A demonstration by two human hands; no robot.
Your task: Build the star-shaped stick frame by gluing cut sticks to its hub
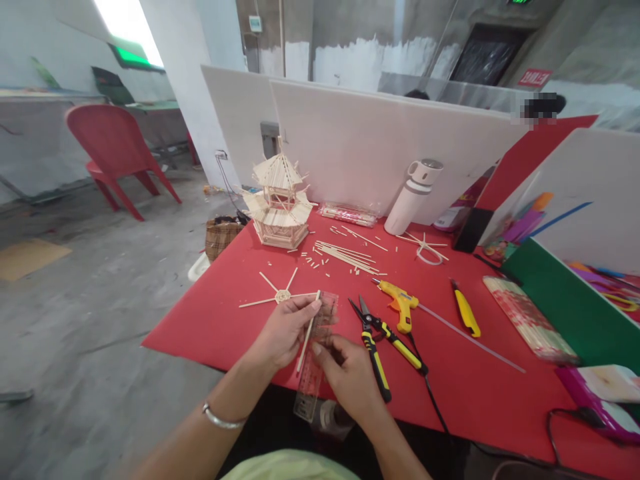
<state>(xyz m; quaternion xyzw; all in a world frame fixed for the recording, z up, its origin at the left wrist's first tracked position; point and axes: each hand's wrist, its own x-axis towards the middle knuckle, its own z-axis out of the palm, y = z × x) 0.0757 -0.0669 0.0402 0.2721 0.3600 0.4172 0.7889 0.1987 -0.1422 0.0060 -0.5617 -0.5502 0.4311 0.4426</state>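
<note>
My left hand (285, 331) pinches a thin wooden stick (309, 331) and holds it along a clear plastic ruler (315, 373) lying on the red table (210, 320). My right hand (350, 373) rests on the ruler with its fingers curled, and its thumb touches the stick near the middle. Just beyond my left hand lies a small star of glued sticks (281, 295). A stick-built pagoda model (279, 203) stands at the far left of the table.
Black-and-yellow cutters (375, 343), a yellow glue gun (400, 307) and a yellow utility knife (466, 311) lie right of my hands. Loose sticks (347, 257), a white flask (414, 197), a bundle of sticks (530, 320) and white partition boards (380, 147) stand beyond. A red chair (117, 153) is far left.
</note>
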